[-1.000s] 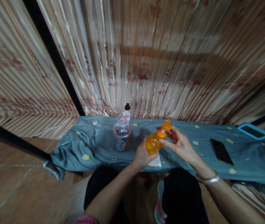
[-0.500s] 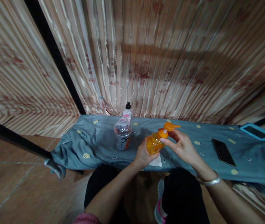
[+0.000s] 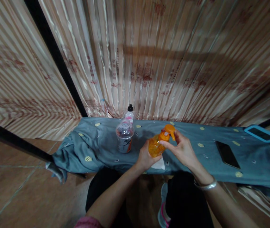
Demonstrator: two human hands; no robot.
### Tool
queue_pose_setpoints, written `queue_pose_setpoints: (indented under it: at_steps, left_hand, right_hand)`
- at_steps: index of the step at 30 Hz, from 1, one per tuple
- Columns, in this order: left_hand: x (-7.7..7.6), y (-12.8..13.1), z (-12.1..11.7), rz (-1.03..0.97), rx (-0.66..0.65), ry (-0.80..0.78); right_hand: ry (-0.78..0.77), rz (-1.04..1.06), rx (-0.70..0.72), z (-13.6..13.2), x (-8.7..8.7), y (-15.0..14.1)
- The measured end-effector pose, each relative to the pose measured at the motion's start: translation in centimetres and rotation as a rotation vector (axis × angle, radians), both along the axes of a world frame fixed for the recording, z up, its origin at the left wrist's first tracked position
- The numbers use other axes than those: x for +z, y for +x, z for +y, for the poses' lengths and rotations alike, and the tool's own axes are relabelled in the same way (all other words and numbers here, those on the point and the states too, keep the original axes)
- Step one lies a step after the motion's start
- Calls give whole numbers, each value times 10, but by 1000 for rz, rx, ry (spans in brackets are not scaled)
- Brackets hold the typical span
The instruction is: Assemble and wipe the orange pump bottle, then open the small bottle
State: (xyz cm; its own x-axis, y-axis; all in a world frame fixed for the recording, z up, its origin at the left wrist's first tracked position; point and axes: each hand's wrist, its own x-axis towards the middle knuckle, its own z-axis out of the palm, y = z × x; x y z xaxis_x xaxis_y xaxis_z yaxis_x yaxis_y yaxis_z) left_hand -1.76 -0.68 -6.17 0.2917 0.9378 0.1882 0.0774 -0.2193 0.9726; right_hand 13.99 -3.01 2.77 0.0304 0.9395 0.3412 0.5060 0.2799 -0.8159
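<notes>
Striped, floral-printed curtain (image 3: 149, 63) across upper frame; brown tiled floor (image 3: 9, 177) lower left; black pole (image 3: 54, 57) upper left; lighting dim.

- pump bottle (image 3: 155, 146): clear orange plastic, glossy
- cup (image 3: 124, 136): thin clear plastic, shiny
- cover (image 3: 101, 139): matt cloth, wrinkled
- phone (image 3: 227, 154): dark, smooth, glossy
- bracelet (image 3: 207, 186): silvery metal (looks polished)
- curtain (image 3: 144, 63): pleated cloth, slight sheen
</notes>
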Motion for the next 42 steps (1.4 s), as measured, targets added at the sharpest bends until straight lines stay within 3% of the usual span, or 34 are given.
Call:
queue_pose_setpoints:
  at_steps: [2,8,15,22,28,35,37,40,42]
  left_hand:
    - [-1,0,0,6,1,0]
    - [-1,-1,1,12,1,25]
    - [-1,-1,0,-2,-13,12]
    - [1,-2,0,-5,-6,13]
    - [2,-2,-1,-5,-12,-12]
    - [0,-2,0,-8,-17,-3]
    - [1,-1,0,-3,-13,-1]
    - [1,-1,-1,-6,-21,-14]
    - [1,-1,-1,-15,-23,-20]
  right_hand:
    - [3,22,4,-1,-2,-1]
    - [-111,38,281,-5,16,10]
    - [-7,11,15,0,1,1]
    - [-116,76,286,-4,18,6]
    - [-26,50,12,2,3,-2]
    - [-139,61,304,0,21,9]
    - [-111,34,236,1,19,5]
    - [-21,-10,1,1,11,-2]
    - [-11,-25,-52,0,9,-3]
